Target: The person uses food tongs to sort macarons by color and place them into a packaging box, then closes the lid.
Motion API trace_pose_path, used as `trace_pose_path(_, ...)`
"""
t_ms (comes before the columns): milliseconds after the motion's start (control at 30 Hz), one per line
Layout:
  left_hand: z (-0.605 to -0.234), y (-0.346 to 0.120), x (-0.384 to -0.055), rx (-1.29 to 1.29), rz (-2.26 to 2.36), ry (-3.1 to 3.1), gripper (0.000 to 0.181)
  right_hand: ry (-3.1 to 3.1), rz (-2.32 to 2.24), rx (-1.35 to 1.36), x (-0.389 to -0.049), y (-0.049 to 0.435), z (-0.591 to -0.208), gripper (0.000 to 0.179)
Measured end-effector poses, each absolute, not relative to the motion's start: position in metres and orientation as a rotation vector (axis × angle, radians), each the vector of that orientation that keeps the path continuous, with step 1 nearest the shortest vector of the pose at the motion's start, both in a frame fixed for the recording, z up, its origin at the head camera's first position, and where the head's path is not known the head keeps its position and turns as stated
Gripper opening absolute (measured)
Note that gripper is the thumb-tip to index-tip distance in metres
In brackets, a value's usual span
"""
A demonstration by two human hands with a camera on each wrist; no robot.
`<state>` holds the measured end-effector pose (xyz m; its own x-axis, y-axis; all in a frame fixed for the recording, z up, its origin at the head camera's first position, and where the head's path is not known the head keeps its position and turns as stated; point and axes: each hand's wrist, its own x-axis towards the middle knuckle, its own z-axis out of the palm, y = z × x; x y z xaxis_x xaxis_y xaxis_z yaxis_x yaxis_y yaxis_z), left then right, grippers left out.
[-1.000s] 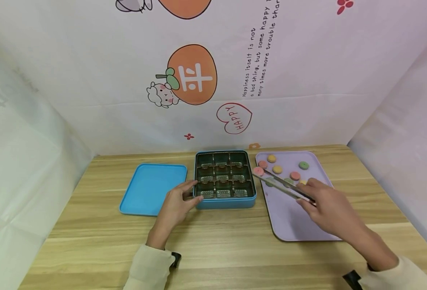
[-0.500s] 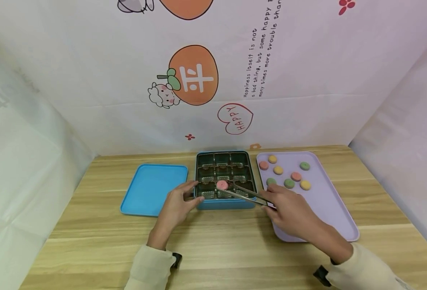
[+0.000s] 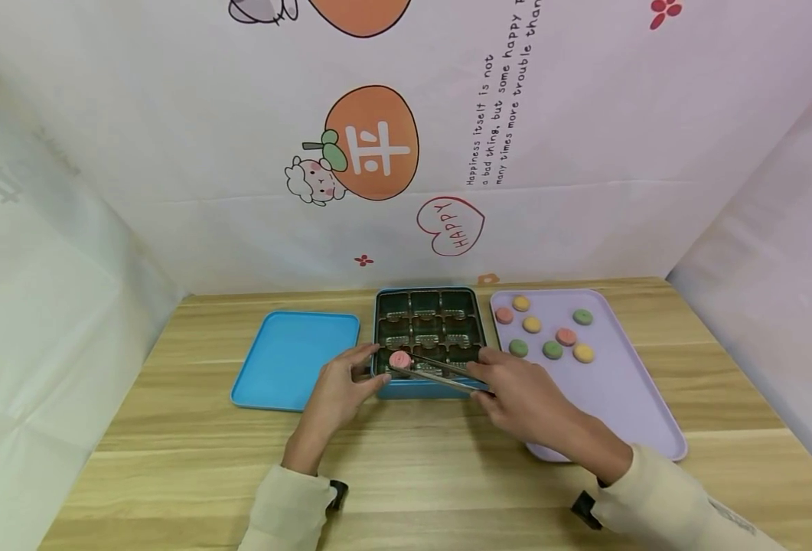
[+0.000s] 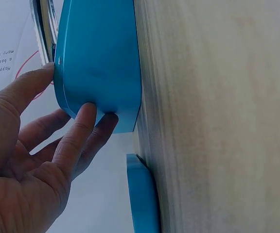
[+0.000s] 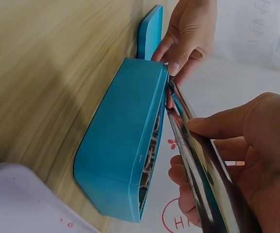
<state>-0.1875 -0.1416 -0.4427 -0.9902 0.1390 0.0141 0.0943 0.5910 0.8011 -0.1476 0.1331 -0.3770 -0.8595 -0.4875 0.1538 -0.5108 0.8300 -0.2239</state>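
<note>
My right hand [image 3: 526, 394] grips metal tongs [image 3: 440, 379], whose tips pinch a pink macaron [image 3: 399, 360] at the front-left compartment of the blue box [image 3: 426, 391]. A dark plastic insert with three rows of compartments fills this box. At its front-left corner is my left hand [image 3: 340, 385], the thumb at the rim and fingertips touching the side wall, as the left wrist view shows. The right wrist view has the tongs slanting in over the rim, with the macaron hidden there.
A lilac tray [image 3: 626, 405] on the right carries several pink, yellow and green macarons, such as a green one [image 3: 582, 317]. To the left lies a flat blue lid [image 3: 298, 360]. A printed cloth [image 3: 240, 245] hangs behind the wooden table [image 3: 406, 474].
The right hand has carried the pink macaron in the tongs leftward, from over the tray's edge across the box to the front-left compartment. The left hand stays at the box corner.
</note>
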Motion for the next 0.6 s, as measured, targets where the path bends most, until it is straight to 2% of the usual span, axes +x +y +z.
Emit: trace_pose_path(600, -0.443, -0.142, -0.189, 0.218, 1.392, 2.755, 0.059, -2.985, 0.379, 0.826, -0.159, 0.124, -0.377, 0.030)
